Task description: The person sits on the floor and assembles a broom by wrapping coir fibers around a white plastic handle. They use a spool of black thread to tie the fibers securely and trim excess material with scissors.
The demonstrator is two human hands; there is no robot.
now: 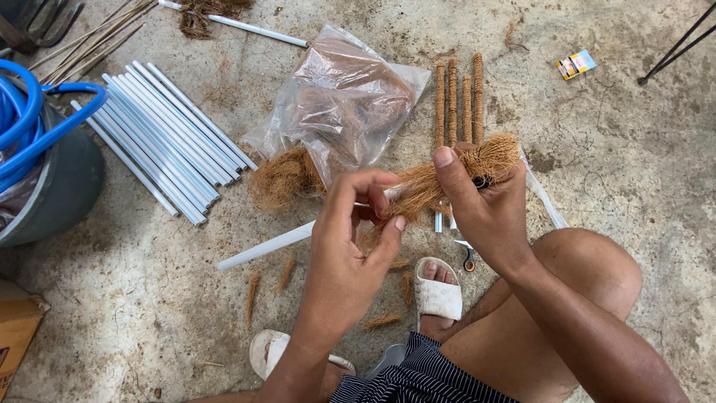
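Observation:
My left hand [350,239] pinches a white plastic pipe [265,246] where brown coconut fibre [429,186] is wrapped on it. My right hand [481,201] grips the fibre-covered end of that pipe, with a tuft of fibre [492,153] sticking out past the thumb. The pipe slants down to the left over the concrete floor. Both hands sit above my knees and white sandals [438,292].
A clear bag of coconut fibre [343,104] lies ahead, loose fibre [283,177] spilling from it. Several fibre-wrapped sticks [459,97] lie beside it. A pile of white pipes [164,138] lies left, near a grey bucket [60,194] with blue hose [30,127]. Small scissors [468,259] and a little box [576,64] lie on the floor.

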